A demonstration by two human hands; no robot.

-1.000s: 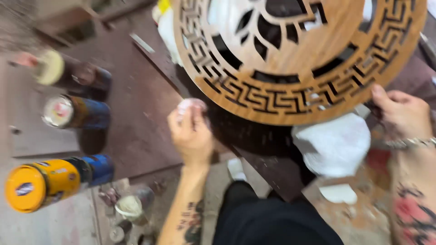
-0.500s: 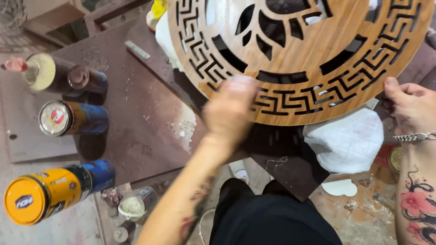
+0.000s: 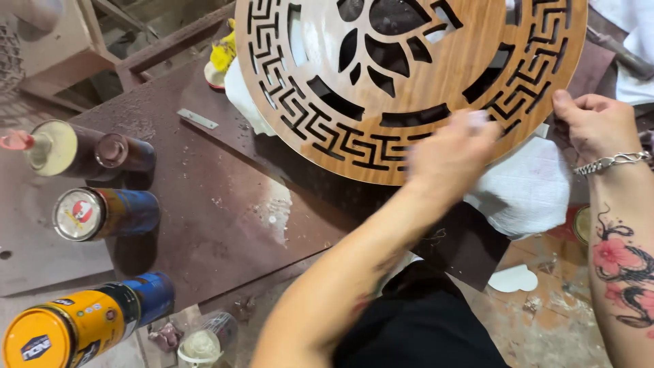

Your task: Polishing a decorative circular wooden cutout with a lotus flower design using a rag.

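Wooden disc point(image 3: 409, 75): right hand point(image 3: 596, 126) pinches rim; blurred left hand point(image 3: 453, 153) seemingly clutches something.

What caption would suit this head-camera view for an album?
Left hand rubs a round carved wooden panel while the right hand steadies its edge, spray cans standing nearby.

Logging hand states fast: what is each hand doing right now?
Left hand: blurred, pressed on the round wooden cutout panel; whether it holds anything cannot be told.
Right hand: fingers gripping the panel's right edge.
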